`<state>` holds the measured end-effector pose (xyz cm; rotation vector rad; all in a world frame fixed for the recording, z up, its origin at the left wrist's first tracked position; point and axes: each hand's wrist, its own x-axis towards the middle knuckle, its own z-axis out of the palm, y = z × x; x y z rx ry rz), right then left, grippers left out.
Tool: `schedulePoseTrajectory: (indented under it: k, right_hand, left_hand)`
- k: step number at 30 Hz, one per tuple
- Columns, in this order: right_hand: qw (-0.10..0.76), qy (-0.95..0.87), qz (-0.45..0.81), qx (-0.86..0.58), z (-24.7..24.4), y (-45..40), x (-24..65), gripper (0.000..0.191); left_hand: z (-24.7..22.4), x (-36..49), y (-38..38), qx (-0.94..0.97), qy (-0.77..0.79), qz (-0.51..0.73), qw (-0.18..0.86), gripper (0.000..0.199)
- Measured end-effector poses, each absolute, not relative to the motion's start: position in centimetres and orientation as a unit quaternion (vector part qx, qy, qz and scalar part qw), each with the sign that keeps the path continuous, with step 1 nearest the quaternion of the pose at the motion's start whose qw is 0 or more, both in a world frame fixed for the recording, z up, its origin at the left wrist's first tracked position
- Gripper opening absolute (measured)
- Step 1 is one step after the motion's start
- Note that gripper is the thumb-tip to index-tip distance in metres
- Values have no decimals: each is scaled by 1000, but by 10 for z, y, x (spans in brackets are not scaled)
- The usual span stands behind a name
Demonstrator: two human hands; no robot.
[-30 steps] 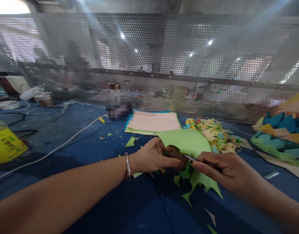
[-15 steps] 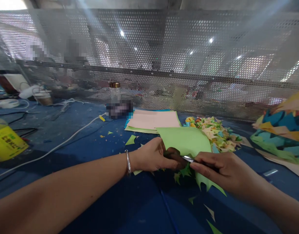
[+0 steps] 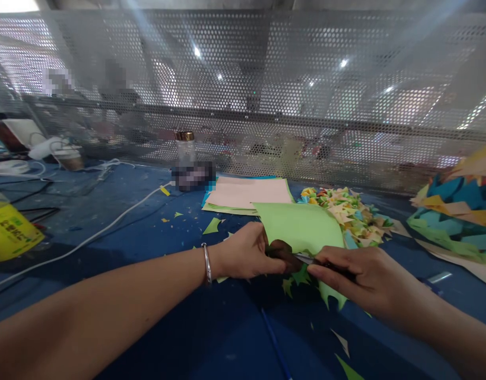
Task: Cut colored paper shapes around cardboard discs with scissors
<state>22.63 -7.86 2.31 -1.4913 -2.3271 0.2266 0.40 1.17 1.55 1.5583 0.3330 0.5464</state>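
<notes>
My left hand (image 3: 248, 250), with a silver bangle at the wrist, pinches a light green paper sheet (image 3: 306, 224) at its left edge. The sheet curves up, and its lower edge is cut into jagged points. My right hand (image 3: 351, 274) is closed round the dark handle of what look like scissors (image 3: 306, 258). Their metal blades point left, at the sheet close to my left fingers. The blade tips are hidden. Small green cut pieces (image 3: 287, 287) lie below the hands on the blue table.
Behind the sheet lies a paper stack (image 3: 253, 191) with pink on top. Coloured paper cuttings (image 3: 353, 214) are heaped to its right. Layered paper pieces (image 3: 456, 211) stand far right. A white cable (image 3: 120, 219), a yellow-labelled container (image 3: 13, 232), a jar (image 3: 186, 150) and a blue stick (image 3: 274, 343) are around.
The pointed green piece at the sheet's lower right has dropped mostly out of sight below my right hand. The blades show less shine. Both hands stay nearly in place.
</notes>
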Motion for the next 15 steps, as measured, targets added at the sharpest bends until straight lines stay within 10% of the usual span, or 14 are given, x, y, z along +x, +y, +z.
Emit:
schedulePoseTrajectory:
  k: [15]
  right_hand:
    - [177, -820, 86, -538, 21, -78, 221, 48]
  left_hand:
    - [12, 5, 13, 700, 129, 236, 662, 20]
